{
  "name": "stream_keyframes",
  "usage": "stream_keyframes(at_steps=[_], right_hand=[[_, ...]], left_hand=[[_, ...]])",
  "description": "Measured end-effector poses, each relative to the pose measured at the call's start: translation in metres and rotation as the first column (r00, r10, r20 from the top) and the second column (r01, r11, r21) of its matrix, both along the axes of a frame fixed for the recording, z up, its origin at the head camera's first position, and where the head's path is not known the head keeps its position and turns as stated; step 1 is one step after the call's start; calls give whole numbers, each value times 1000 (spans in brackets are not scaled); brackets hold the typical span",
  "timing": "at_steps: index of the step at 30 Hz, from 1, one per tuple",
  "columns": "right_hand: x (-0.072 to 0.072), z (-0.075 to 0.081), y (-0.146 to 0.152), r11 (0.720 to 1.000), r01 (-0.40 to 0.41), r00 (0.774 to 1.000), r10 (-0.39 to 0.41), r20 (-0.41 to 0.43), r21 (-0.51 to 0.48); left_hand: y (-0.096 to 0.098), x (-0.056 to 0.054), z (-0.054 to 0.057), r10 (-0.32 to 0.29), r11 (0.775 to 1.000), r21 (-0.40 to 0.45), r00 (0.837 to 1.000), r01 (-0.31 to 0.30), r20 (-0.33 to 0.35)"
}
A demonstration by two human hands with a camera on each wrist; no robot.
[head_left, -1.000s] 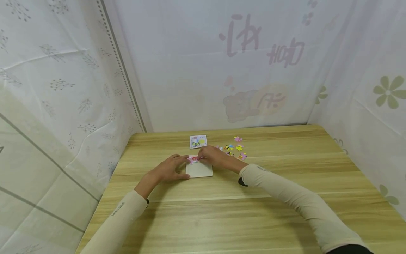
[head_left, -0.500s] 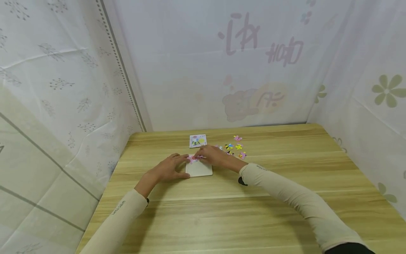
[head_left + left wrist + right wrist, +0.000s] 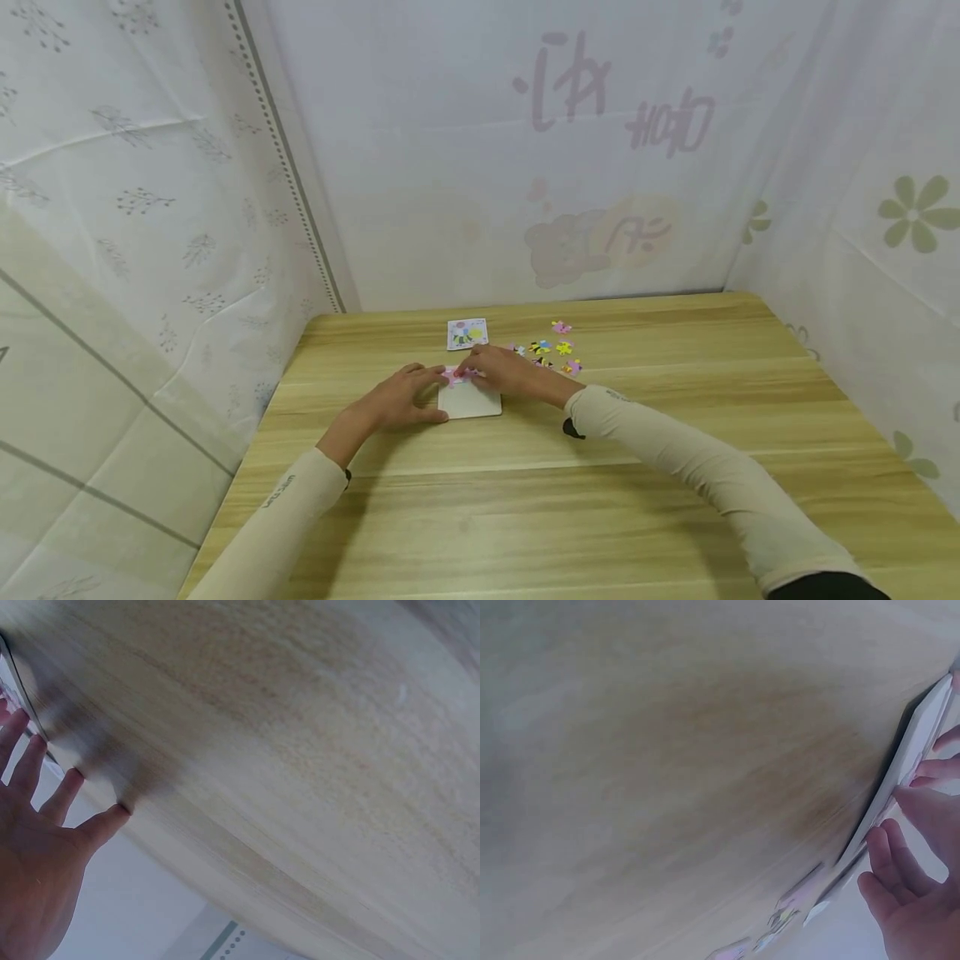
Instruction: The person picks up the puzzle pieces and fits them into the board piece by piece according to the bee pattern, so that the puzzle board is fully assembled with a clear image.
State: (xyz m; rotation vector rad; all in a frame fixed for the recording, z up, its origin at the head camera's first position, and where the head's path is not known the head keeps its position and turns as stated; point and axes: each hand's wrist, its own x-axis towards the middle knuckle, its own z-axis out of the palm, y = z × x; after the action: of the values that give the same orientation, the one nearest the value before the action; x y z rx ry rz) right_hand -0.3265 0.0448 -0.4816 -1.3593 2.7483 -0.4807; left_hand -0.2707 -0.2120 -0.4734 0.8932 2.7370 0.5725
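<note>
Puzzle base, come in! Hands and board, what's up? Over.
Left hand at left edge of white board. Right hand at its pink pieces, partly hiding them. Loose pieces right, off the board.

left hand (image 3: 399,398): fingers spread | right hand (image 3: 502,369): fingers bent | left arm (image 3: 279,517), right arm (image 3: 693,458): extended forward, angled inward

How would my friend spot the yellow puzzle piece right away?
On the wooden table, loose puzzle pieces lie to the right of the right hand. The yellow piece sits between a farther pink piece and a nearer pinkish piece; it alone looks almost entirely yellow.
</note>
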Motion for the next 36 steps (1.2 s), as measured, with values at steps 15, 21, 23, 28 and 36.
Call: stream_keyframes(at_steps=[15,21,23,28,36], right_hand=[[-13,7,44,991,119,991,-115,60,-65],[-20,5,62,985,161,986,-158,45,-66],[-23,5,68,983,175,984,-174,31,-58],[-27,7,83,976,194,981,-191,40,-94],[-36,8,105,967,244,970,-242,27,-76]], left_hand=[[0,-1,0,0,1000,4,1000,0,-10],[1,0,0,-6,1000,9,1000,6,-6],[1,0,-1,-6,1000,11,1000,6,-6],[0,-1,-2,-1,1000,-2,1000,1,-4],[-3,-3,-6,3,1000,-8,1000,-3,-3]])
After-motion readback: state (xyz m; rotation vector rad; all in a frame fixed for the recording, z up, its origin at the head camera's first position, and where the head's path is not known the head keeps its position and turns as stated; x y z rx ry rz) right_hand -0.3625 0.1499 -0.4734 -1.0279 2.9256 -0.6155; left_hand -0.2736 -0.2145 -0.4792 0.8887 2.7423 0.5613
